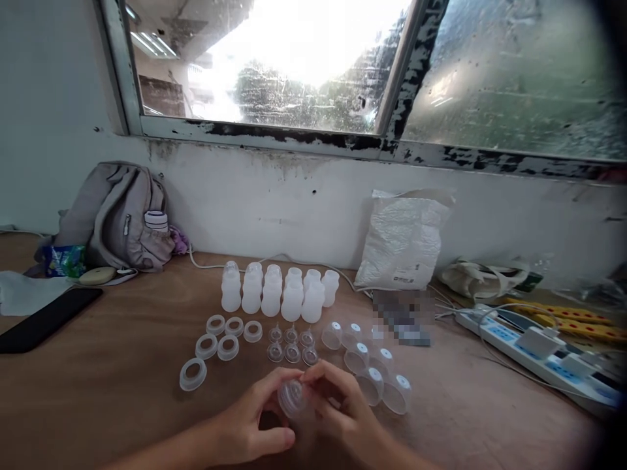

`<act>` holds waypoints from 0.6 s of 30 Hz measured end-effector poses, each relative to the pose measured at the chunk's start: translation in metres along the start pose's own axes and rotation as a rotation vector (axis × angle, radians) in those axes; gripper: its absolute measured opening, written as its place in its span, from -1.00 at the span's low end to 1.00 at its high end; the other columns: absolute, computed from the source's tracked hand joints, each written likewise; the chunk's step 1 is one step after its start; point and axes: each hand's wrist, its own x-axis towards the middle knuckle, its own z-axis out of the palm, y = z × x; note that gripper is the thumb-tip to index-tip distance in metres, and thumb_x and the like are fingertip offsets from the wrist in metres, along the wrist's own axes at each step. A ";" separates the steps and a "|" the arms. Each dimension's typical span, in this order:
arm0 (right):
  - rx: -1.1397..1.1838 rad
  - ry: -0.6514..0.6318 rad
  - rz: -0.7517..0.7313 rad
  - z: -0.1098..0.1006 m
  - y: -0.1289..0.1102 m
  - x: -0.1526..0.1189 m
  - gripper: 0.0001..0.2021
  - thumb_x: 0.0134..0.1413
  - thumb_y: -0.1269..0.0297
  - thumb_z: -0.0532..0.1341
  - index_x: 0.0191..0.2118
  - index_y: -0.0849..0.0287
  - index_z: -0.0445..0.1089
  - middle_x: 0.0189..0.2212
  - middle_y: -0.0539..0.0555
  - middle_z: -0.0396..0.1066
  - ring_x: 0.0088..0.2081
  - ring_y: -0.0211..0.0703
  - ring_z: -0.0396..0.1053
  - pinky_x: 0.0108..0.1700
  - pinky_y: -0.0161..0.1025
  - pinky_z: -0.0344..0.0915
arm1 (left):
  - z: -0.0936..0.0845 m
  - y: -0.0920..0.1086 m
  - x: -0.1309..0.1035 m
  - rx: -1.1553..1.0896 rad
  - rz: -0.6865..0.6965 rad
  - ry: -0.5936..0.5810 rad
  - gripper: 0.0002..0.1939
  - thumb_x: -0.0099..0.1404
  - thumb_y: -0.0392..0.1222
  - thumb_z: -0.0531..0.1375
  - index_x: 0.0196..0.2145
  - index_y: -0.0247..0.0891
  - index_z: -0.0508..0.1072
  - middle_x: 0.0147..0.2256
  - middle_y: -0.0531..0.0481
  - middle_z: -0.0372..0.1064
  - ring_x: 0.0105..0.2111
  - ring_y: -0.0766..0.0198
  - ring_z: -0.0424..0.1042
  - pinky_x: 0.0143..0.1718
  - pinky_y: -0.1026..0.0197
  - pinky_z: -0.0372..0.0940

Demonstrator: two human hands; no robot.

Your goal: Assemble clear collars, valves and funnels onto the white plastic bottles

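Note:
A clear baby bottle collar ring [292,399], apparently with a nipple in it, is held up between my hands over the near edge of the table. My left hand [249,418] grips it from the left, fingers over its top and thumb below. The bent fingers of my right hand [337,401] pinch at its right side. Beyond lie loose collar rings [192,375] to the left and clear nipples [292,353] in two rows in the middle. Clear domed caps [362,358] stand to the right. Several frosted white bottles [251,294] stand upright behind them.
A backpack [117,215] and a black phone-like slab [49,320] sit at the left. At the back right a silvery padded bag [404,241] leans on the wall. A power strip [533,359] with plugs and cables lies along the right side.

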 end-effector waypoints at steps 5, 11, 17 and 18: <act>-0.158 -0.361 -0.103 -0.010 -0.031 0.030 -0.86 0.03 0.30 0.15 -0.31 0.24 0.38 -0.53 -0.01 0.31 -0.52 -0.33 0.20 -0.49 -0.40 0.14 | -0.012 0.005 -0.012 0.182 -0.012 0.200 -0.75 0.21 -0.16 0.10 -0.14 -0.24 0.33 -0.25 -0.04 0.31 -0.27 0.25 0.32 -0.26 0.27 0.25; -0.534 0.024 -0.194 -0.034 -0.073 0.140 -0.82 0.08 0.32 0.07 -0.26 0.30 0.35 -0.39 0.09 0.39 -0.41 -0.28 0.31 -0.36 -0.35 0.24 | -0.036 0.008 -0.019 0.238 0.009 0.413 -0.71 0.25 -0.09 0.05 -0.10 -0.21 0.35 -0.15 -0.07 0.33 -0.18 0.20 0.32 -0.21 0.26 0.24; -0.845 -0.081 -0.025 -0.024 -0.075 0.254 -0.83 0.08 0.39 0.11 -0.23 0.30 0.39 -0.27 0.11 0.41 -0.23 -0.21 0.34 -0.19 -0.32 0.24 | -0.049 0.008 -0.024 0.338 0.052 0.494 -0.72 0.28 -0.10 -0.01 -0.12 -0.22 0.33 -0.16 -0.10 0.35 -0.16 0.15 0.31 -0.13 0.17 0.21; -0.882 -0.121 0.011 -0.019 -0.071 0.265 -0.84 0.08 0.38 0.13 -0.23 0.29 0.38 -0.26 0.10 0.41 -0.22 -0.20 0.34 -0.18 -0.28 0.26 | -0.050 0.008 -0.024 0.340 0.068 0.499 -0.73 0.28 -0.10 -0.02 -0.13 -0.23 0.32 -0.15 -0.10 0.35 -0.15 0.15 0.31 -0.13 0.17 0.21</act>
